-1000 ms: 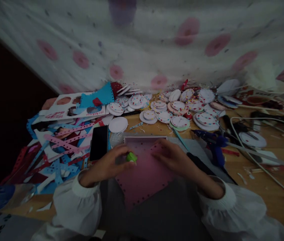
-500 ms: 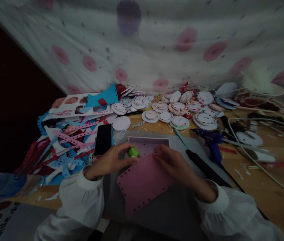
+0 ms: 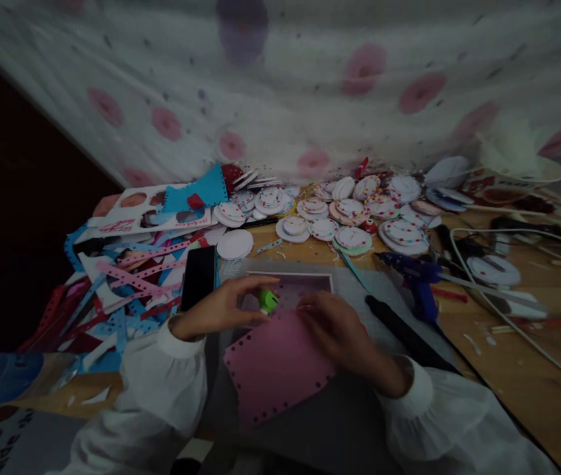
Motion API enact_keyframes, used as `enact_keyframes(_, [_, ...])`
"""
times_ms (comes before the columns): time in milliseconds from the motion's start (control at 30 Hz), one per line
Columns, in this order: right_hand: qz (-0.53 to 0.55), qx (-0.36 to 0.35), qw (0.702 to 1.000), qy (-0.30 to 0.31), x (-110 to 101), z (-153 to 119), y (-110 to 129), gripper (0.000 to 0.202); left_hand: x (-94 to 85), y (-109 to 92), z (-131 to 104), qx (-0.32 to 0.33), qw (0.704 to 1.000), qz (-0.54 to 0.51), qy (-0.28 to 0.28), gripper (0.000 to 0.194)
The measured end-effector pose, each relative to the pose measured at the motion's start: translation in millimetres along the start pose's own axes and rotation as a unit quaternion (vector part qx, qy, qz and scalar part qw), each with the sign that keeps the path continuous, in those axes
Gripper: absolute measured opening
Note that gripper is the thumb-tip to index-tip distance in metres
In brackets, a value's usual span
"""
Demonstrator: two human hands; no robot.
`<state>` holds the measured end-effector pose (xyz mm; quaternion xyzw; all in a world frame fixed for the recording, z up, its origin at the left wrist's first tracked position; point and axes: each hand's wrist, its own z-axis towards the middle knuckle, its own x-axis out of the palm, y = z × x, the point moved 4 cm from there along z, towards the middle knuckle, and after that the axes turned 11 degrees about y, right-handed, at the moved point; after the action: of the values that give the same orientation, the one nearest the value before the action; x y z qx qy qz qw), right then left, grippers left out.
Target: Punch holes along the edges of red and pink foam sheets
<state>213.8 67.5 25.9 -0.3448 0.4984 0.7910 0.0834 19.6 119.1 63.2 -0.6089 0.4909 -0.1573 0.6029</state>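
Observation:
My left hand (image 3: 228,303) has its thumb and fingers curved around a small green and white craft punch (image 3: 268,301). Its index finger stretches over the top. A pink sheet (image 3: 275,373) with dark round holes along its edges lies tilted below, on a grey mat. My right hand (image 3: 334,323) grips this sheet near its upper right edge, fingers bent; the exact pinch is partly hidden. Behind both hands is a shallow pale box (image 3: 330,284) with small dots inside, its near side covered by the sheet and hands.
A phone (image 3: 198,277) and punched paper strips (image 3: 146,270) lie left. Several decorated white discs (image 3: 402,234) are piled at the back before a floral curtain (image 3: 280,86). Right are a blue glue gun (image 3: 416,277), a black-handled tool (image 3: 404,333) and a white cable (image 3: 478,290).
The green punch has turned and shifted slightly right over the box, and my left index finger is straighter. My right hand and the pink sheet stay together, nearly in place. The view shifts a little.

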Motion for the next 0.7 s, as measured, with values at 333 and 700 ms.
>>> enact_keyframes(333, [0.002,0.007,1.0,-0.007,3.0,-2.7,-0.5,0.009,-5.5,-6.0,7.8,-0.011,0.999,0.036,0.014,0.029])
enact_keyframes(700, [-0.014,-0.044,0.995,-0.089,-3.6,-6.4,4.4,0.016,0.2,-13.3,4.0,0.013,0.998,-0.019,0.058,0.024])
